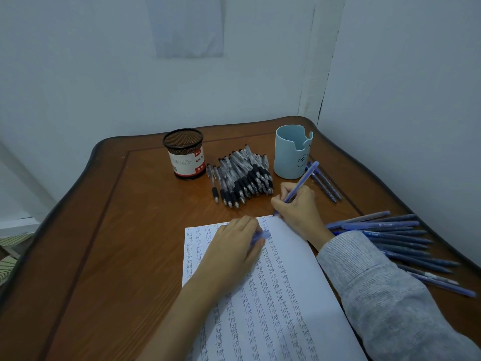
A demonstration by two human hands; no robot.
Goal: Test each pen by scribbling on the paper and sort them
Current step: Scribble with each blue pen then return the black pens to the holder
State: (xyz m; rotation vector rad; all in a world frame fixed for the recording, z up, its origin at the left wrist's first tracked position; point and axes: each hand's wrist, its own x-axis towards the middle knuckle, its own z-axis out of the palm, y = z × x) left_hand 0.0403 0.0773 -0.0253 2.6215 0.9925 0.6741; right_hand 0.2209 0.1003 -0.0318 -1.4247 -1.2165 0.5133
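Two hands show in the head view, both over the paper [309,277] on the brown table [117,230]. The right hand [299,207] has its fingers curled round a blue pen [303,178], low down near the tip, the way you hold a pen to write. The tip touches the top edge of the paper, where the rows of little "test" words end. The left hand [234,246] lies on the paper, and its fingers are bent over a small blue cap [263,235]. I think the cap belongs to that pen.

Many black pens [242,175] lie in a heap behind the paper, between a black mesh cup [184,155] and a light blue cup [291,152]. A small row of blue pens [325,183] lies just beside the light blue cup. A big bunch of blue pens [390,238] lies on the right, next to the grey sleeve [377,282].

A pen like this is light, thin and stiff. It looks smooth, so it could roll or slip. I think it is best to hold it low on the barrel to scribble, then round the middle to carry it to its pile. The cap is tiny and easy to drop, so it needs a good pinch. The paper is thin and may slide if the left hand lifts off.
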